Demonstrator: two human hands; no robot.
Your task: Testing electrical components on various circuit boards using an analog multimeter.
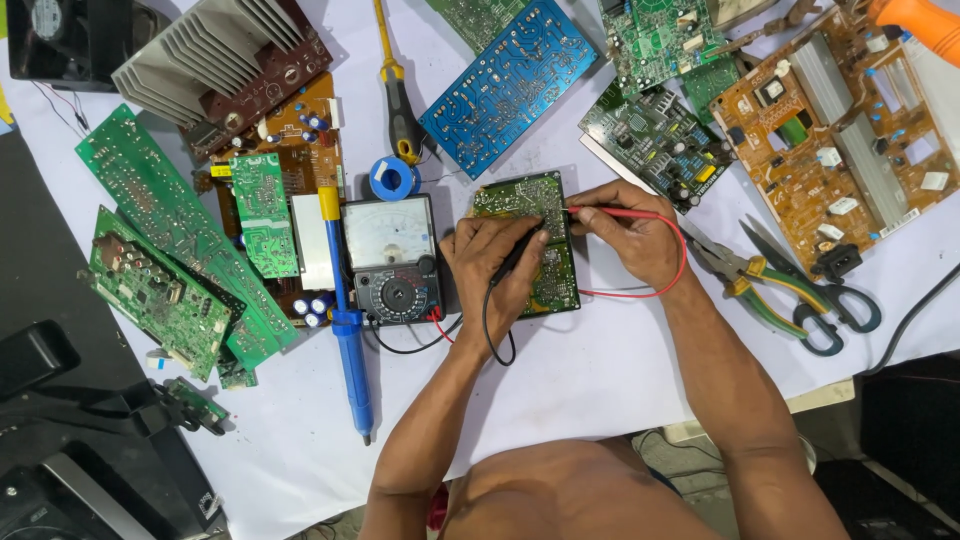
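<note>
A small green circuit board lies on the white table in front of me. My left hand holds a black test probe with its tip on the board. My right hand holds a red test probe against the board's right edge. Black and red leads run from the probes to an analog multimeter standing just left of my left hand.
A blue soldering iron and a yellow-handled screwdriver lie left of the meter. Many circuit boards surround it: green ones at left, a blue one behind, an orange one at right. Pliers and scissors lie right.
</note>
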